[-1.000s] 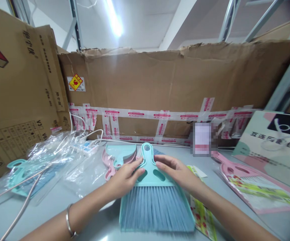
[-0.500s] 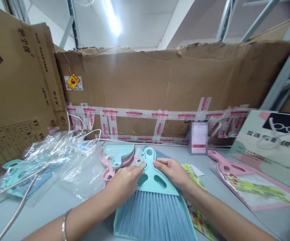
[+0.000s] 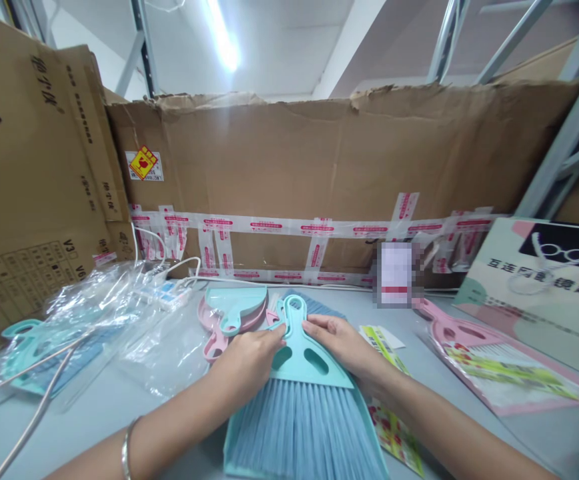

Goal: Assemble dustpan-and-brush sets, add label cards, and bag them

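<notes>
A turquoise hand brush (image 3: 304, 413) with blue bristles lies against a matching dustpan (image 3: 380, 433), whose rim shows along its sides. My left hand (image 3: 252, 357) is closed around the left side of the handle, its fingertips partly hidden. On the right side of the handle, my right hand (image 3: 339, 343) pinches with thumb and fingers. Just behind lie more blue bristles (image 3: 319, 305). Left of them, a small turquoise dustpan (image 3: 242, 301) rests on a pink one (image 3: 214, 343). Printed green-and-red cards (image 3: 394, 433) lie partly under my right forearm.
A bagged pink brush-and-dustpan set (image 3: 514, 363) lies right, before a white printed box (image 3: 544, 293). Clear plastic bags (image 3: 154, 353) and a bagged turquoise set (image 3: 22, 353) are left, crossed by a cable (image 3: 44, 407). A taped cardboard box (image 3: 269, 167) walls the back.
Both hands keep their hold on the brush handle. The whole view has shifted slightly, so everything sits a little further left; the brush and dustpan otherwise look the same.
</notes>
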Demonstrator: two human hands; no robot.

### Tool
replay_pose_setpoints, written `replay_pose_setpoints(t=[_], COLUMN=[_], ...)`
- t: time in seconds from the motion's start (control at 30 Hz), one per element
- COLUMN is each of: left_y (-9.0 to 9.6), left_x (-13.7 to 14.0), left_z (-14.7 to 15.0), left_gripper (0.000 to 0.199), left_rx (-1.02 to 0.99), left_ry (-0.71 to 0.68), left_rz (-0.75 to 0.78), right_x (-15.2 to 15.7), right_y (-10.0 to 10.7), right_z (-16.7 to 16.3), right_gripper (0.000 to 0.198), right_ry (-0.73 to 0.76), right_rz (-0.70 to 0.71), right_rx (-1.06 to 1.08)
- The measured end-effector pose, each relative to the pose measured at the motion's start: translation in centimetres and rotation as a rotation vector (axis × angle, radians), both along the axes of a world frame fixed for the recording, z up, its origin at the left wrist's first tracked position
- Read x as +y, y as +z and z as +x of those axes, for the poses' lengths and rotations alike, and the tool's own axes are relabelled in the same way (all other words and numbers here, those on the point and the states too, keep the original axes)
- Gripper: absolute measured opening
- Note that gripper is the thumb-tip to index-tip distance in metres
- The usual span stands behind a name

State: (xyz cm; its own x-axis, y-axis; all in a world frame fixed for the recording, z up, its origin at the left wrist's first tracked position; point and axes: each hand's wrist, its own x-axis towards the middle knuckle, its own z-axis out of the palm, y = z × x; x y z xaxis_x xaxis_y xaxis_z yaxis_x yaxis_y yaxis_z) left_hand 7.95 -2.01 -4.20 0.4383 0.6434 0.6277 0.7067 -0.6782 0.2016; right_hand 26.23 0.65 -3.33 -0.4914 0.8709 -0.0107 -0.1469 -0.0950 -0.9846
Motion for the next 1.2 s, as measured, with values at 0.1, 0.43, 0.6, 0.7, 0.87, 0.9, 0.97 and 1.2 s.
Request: replay_pose_setpoints(t=[0.1,0.43,0.6,0.7,0.87,0.9,0.97,1.2], left_y=[0.2,-0.5,0.3,0.7,1.2,1.3,1.4,1.5], left_x=[-0.2,0.1,-0.3,-0.6,-0.9,-0.9,-0.9,-0.8], left_z=[0.1,0.2,0.5,0.7,0.8,0.8,0.7,0.6], left_gripper=[0.025,0.029,0.030,0.028,0.027,0.028,0.029,0.030], left_rx=[0.110,0.266,0.319,0.342,0.251,0.206,0.122,0.071], left_ry=[0.057,0.107,0.152,0.179,0.138,0.124,0.107,0.082], left_rz=[-0.032,-0.072,-0.148,-0.190,-0.235,-0.249,-0.274,-0.322], right_x=[0.1,-0.1,-0.1,-0.1,-0.2,-0.2,-0.2,0.3], right_y=[0.0,-0.2,-0.2,-0.3,-0.3,-0.2,-0.2,-0.9], right_z=[-0.1,-0.4,-0.4,-0.4,-0.3,-0.3,-0.3,-0.2], right_gripper=[0.043,0.037,0.034,0.034,0.034,0.035,0.038,0.037], right_ry=[0.003,-0.095,-0.103,-0.112,-0.088,-0.070,-0.024,0.001], right_rz=[-0.019,0.030,0.050,0.047,-0.005,-0.023,-0.074,-0.149], right_rx=[-0.004,-0.101,-0.118,-0.117,-0.059,-0.031,0.037,0.119])
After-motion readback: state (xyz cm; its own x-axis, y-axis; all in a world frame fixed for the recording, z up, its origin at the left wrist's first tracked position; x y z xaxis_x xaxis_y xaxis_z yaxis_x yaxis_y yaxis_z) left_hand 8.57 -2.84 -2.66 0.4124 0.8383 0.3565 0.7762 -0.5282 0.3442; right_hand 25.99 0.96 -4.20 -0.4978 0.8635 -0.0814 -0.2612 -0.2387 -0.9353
